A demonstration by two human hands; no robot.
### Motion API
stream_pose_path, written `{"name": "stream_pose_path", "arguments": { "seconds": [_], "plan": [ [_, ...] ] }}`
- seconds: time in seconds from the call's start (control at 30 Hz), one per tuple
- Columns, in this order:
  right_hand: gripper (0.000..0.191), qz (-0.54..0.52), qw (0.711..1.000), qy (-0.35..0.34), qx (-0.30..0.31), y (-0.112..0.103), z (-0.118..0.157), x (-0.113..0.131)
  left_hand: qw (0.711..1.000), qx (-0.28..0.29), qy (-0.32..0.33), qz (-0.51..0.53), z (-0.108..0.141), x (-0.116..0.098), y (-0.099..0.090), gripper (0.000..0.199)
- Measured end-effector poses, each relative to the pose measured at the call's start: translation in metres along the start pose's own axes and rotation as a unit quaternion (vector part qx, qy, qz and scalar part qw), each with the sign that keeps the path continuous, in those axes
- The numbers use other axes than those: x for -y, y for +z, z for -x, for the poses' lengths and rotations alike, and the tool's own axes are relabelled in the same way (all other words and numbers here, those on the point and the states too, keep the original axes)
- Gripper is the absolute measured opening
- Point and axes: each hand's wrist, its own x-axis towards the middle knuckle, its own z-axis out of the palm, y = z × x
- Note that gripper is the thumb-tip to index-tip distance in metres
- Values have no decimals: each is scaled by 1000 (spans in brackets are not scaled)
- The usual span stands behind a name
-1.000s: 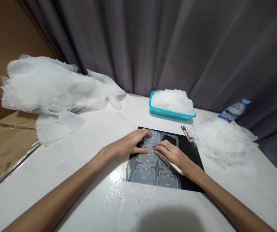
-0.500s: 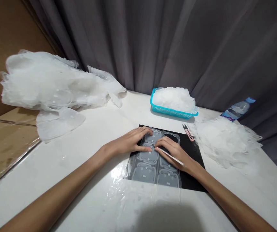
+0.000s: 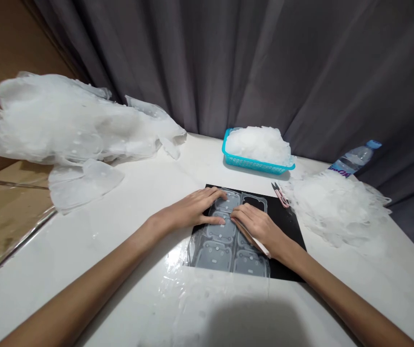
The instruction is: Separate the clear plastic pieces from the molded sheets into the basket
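Note:
A translucent plastic sheet [image 3: 214,255] with rows of moulded rounded-square shapes lies over a black mat [image 3: 288,231]. One shape at the top right is a cut-out showing black. My left hand [image 3: 201,207] rests on the upper left of the sheet, thumb and fingers apart, holding nothing. Close beside it, my right hand [image 3: 255,224] is closed around a slim white stick-like tool [image 3: 262,247]. The tool's rear end sticks out below the palm; its tip is hidden by the fingers, over the middle of the sheet.
A turquoise basket [image 3: 259,166] full of white translucent pieces stands behind the mat. Pink-handled thread snips [image 3: 281,195] lie at its right, beside a heap of clear scraps [image 3: 337,207] and a water bottle [image 3: 354,159]. A large pile of white sheets [image 3: 73,120] sits at left.
My right hand has turned slightly, so the white tool's rear end sits lower and looks wider. My left hand keeps its place on the sheet. The whole view has shifted a little.

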Motion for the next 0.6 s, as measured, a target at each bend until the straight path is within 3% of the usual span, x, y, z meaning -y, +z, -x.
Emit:
{"name": "stream_pose_path", "arguments": {
  "seconds": [0.23,0.33,0.47,0.6],
  "plan": [
    [16,51,998,-10,-19,3,0,1,1000,6,3,8,0,1,0,59],
    [17,74,997,4,-24,10,-4,1,999,-38,0,-18,3,-4,1,63],
    [26,109,994,24,-9,16,-7,1,984,-113,-98,-94,8,-15,3,61],
    [30,117,993,16,-7,17,-5,-1,981,-95,-170,4,8,-19,8,50]
  ]
}}
